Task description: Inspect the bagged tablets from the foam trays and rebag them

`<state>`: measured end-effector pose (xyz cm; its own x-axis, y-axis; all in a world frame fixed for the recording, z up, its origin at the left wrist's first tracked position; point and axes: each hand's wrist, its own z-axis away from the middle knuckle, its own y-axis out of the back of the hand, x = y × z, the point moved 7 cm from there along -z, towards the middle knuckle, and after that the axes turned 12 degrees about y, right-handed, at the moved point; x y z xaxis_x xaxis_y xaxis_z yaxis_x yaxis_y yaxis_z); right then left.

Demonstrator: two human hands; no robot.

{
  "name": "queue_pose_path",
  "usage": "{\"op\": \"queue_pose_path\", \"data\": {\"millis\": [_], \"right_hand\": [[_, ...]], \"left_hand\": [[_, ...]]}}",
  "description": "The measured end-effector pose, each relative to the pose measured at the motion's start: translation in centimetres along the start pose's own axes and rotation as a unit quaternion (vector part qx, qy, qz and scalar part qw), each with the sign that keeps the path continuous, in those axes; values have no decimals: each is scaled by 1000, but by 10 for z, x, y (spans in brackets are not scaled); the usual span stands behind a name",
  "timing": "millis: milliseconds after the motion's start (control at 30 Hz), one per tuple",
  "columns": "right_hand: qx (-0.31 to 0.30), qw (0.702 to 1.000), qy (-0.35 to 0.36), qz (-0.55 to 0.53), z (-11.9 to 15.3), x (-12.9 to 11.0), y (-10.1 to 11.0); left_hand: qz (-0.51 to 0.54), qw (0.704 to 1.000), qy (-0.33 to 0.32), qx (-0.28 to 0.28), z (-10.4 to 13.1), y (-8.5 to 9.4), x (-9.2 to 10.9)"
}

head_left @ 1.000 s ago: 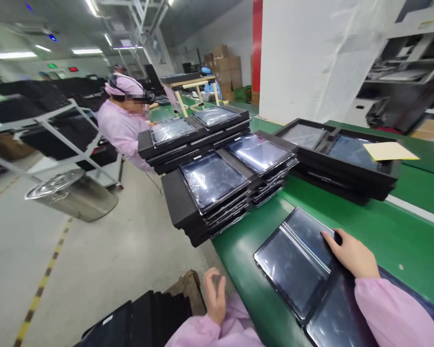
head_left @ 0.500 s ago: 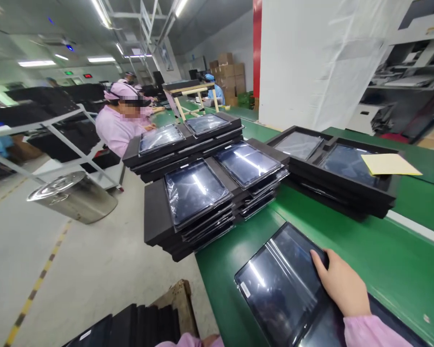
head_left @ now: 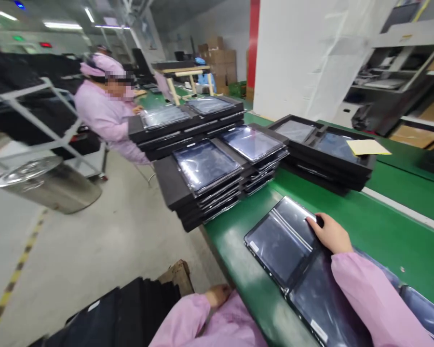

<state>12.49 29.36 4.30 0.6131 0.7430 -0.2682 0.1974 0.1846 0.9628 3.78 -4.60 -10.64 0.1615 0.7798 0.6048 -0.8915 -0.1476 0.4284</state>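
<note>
Panel (head_left: 279,250), right hand (head_left: 333,234) — long axis slanting near-right

Green counter (head_left: 390,219) w/ a white strip (head_left: 405,211) runs under & past my R hand (head_left: 333,234). Beyond the hand: big white pillar (head_left: 296,62), red band (head_left: 253,43) down its L edge. Farther back, to the hand's L, cardboard boxes (head_left: 220,67) nr a grey wall (head_left: 235,31). Shelving (head_left: 401,60) beyond & R of it. Well L of my hand: pale floor (head_left: 126,241), yellow/blk tape (head_left: 17,270), lidded metal bin (head_left: 67,188), white-framed cart (head_left: 32,118). Ceiling strip lights (head_left: 62,25) far back L.
</note>
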Motion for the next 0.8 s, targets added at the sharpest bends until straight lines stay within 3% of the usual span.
{"op": "queue_pose_path", "data": {"millis": [100, 167, 233, 300, 333, 433, 533, 700, 800], "right_hand": [[-9, 1000, 27, -1, -3, -5, 2], [-18, 999, 28, -2, -2, -5, 1], [-28, 999, 16, -2, 0, -3, -1], [-35, 999, 2, -2, 1, -1, -2], [-37, 999, -3, -3, 1, 0, -1], [-37, 999, -6, -8, 1, -1, 0], [-35, 999, 0, -12, 6, 0, 2], [-32, 999, 8, -31, 23, 23, 6], [-20, 998, 11, -54, 33, 42, 10]], "left_hand": [[11, 999, 37, -12, 40, 20, -10], [46, 999, 7, 6, 62, 40, 5], [145, 974, -67, 161, 72, 78, 33], [268, 900, -92, 332, 68, 108, 54], [287, 886, -91, 353, 56, 110, 67], [300, 887, -82, 342, 10, 98, 102], [295, 899, -88, 311, -16, 72, 119], [274, 920, -110, 257, -14, 33, 117], [246, 940, -132, 195, -10, 29, 114]]}}
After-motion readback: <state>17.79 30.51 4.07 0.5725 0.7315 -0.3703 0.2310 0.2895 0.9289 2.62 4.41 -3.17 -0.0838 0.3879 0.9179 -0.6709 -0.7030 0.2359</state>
